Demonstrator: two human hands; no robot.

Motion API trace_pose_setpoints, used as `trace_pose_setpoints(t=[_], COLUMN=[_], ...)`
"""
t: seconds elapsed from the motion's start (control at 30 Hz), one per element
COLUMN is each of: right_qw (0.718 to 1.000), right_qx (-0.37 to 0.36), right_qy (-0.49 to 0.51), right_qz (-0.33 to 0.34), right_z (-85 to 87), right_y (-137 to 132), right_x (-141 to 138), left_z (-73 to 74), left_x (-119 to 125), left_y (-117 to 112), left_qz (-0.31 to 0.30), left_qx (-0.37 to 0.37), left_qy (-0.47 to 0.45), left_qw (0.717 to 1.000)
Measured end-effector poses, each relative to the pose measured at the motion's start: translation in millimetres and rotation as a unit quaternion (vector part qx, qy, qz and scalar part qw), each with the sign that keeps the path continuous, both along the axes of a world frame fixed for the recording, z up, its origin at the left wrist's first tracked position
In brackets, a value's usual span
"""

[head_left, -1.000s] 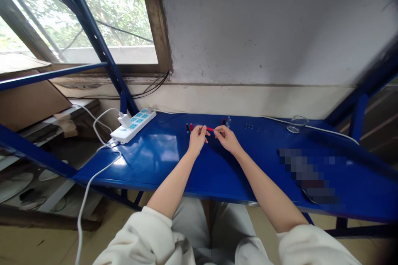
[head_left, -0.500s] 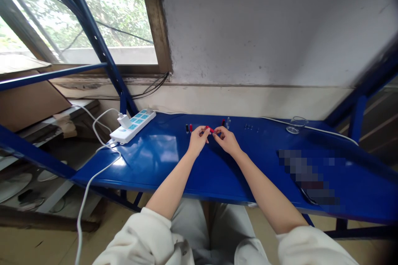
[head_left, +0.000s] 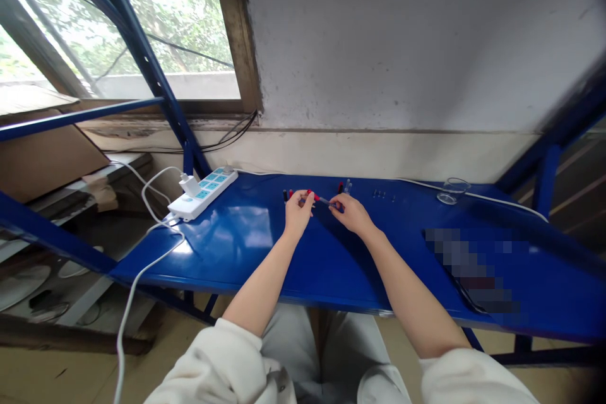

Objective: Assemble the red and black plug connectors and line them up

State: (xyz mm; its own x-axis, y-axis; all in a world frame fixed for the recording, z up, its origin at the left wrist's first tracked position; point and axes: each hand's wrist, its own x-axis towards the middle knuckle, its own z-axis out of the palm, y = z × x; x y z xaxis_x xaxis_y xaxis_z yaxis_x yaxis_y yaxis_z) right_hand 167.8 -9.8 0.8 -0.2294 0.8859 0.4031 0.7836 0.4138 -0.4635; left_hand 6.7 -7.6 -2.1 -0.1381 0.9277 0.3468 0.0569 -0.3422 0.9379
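Observation:
My left hand (head_left: 297, 213) and my right hand (head_left: 353, 213) rest on the blue metal shelf (head_left: 246, 240), near its back edge. Between them they pinch a thin red-tipped pen-like stick (head_left: 320, 200), one hand at each end. The left fingers close on a small red piece at its left end. Just behind the hands stand small red and black caps (head_left: 287, 194) and another small red piece (head_left: 340, 187) with a clear one beside it.
A white power strip (head_left: 203, 190) with a plugged-in charger and a white cable lies at the shelf's left back. A clear round dish (head_left: 452, 190) and a thin cable sit at the right back. Several tiny dark parts (head_left: 381, 194) lie between. A blurred patch covers the right front.
The hands have drawn slightly apart along the stick, and more of its thin dark shaft shows between them. The left hand has shifted a little toward the back.

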Motion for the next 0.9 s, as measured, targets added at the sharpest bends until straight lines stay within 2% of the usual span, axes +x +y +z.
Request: trace_pose_setpoints(t=[0.13,0.27,0.37,0.43,0.63,0.9], right_qw=[0.986,0.97,0.967,0.966,0.959,0.957], right_qx=[-0.102,-0.14,-0.14,-0.136,-0.127,-0.122], right_qy=[-0.038,-0.031,-0.015,-0.003,0.011,0.0], right_qz=[-0.124,-0.195,-0.213,-0.222,-0.254,-0.264], right_z=[-1.3,-4.5,-5.2,-5.6,-12.8,-22.7], right_y=[4.9,9.1,10.5,11.1,15.1,24.8], right_x=[16.3,27.5,29.8,29.8,28.2,23.7], left_z=[-1.3,-5.4,-7.2,-7.6,-7.7,-7.3], left_x=[-0.1,1.1,2.1,2.5,2.1,2.2], left_y=[0.1,-3.3,-6.8,-7.9,-7.0,-8.2], left_qz=[-0.018,-0.039,-0.054,-0.057,-0.04,-0.038], left_qx=[-0.01,0.007,0.042,0.055,0.051,0.041], left_qy=[0.025,0.135,0.235,0.268,0.269,0.279], left_qw=[0.999,0.99,0.97,0.96,0.961,0.959])
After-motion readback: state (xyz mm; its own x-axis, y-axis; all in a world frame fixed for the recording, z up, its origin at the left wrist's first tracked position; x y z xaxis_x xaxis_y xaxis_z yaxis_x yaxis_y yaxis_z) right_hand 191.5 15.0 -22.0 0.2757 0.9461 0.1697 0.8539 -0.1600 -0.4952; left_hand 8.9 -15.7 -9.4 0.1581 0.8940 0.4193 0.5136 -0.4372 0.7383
